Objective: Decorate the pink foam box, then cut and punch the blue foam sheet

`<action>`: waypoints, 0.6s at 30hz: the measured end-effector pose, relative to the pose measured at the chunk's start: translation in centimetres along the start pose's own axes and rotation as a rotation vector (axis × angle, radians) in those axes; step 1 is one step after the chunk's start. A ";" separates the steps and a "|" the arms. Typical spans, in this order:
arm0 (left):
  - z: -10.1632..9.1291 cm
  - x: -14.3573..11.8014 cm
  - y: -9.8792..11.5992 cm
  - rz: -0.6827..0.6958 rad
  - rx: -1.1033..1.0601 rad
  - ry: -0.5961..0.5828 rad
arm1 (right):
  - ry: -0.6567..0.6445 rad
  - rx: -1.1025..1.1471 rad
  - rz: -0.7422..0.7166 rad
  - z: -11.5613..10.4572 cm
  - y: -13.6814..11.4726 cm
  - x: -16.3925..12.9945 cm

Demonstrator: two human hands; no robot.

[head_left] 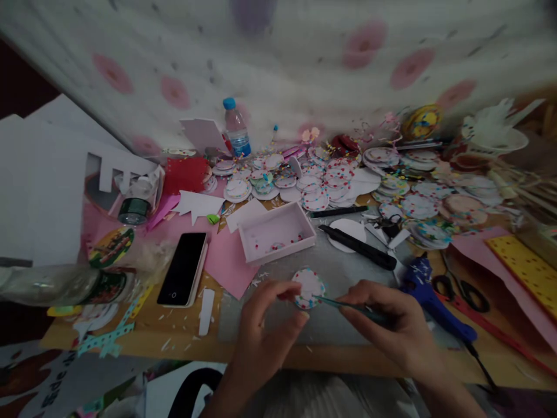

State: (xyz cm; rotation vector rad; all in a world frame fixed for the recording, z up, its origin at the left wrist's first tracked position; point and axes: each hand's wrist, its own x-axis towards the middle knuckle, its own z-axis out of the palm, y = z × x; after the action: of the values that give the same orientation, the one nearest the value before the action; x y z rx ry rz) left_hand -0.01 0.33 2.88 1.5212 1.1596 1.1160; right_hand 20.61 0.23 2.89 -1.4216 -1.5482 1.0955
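Dead centre, low on the desk: a small white paper disc rimmed with coloured beads [308, 288], pinched at its nine o'clock edge by the left hand [270, 325]. The right hand [391, 325] grips thin teal tweezers [348, 306], tips touching the disc at five o'clock. Best kept flat and steady. Shallow pink tray [277, 232] sits at twelve.

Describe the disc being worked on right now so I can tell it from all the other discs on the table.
On the wooden table, look at the near edge where the left hand and right hand meet. The white disc with coloured dots round its rim is pinched in the left fingertips, touched by a thin green tool. The other discs lie in heaps farther back.
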 end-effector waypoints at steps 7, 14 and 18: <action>1.3 -0.4 0.0 -0.192 -0.094 0.013 | -0.114 -0.114 -0.061 0.1 0.0 0.2; 1.4 -0.5 0.3 -0.313 -0.149 0.037 | -0.045 -0.062 -0.015 -0.1 0.8 -0.4; 1.3 -0.3 0.3 -0.343 -0.172 0.036 | -0.044 -0.095 -0.043 0.0 0.4 -0.5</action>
State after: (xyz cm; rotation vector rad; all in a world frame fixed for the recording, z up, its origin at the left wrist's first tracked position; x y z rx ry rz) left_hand 1.21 -0.22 2.87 1.1240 1.2593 0.9836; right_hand 20.77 -0.29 2.51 -1.4282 -1.6742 1.0460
